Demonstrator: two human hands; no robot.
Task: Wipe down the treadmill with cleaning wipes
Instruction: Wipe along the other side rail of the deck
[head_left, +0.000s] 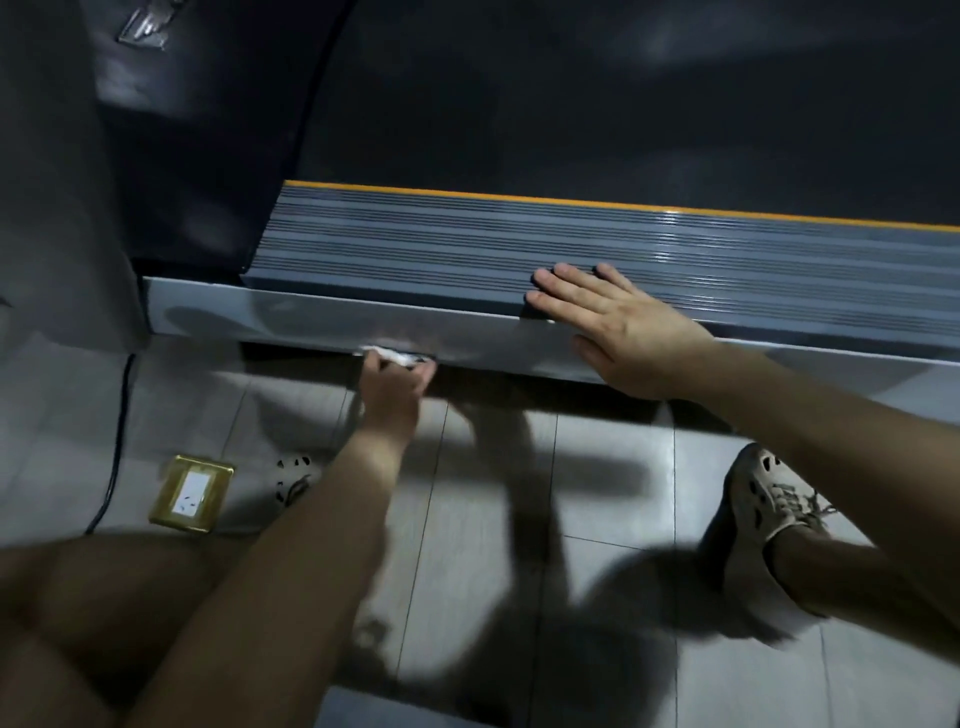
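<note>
Down at the treadmill's (571, 104) side rail (311, 317), grips wipe (387, 356) in left hand (395, 389), pressing it along the lower edge, seemingly to reach the underside; rests right hand (623, 327) flat on ribbed strip (415, 244), fingers (569, 283) straight and released, likely bracing the crouch.

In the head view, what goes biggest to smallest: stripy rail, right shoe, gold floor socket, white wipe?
1. stripy rail
2. right shoe, though it is nearer the camera
3. gold floor socket
4. white wipe, partly hidden in the left hand
</note>
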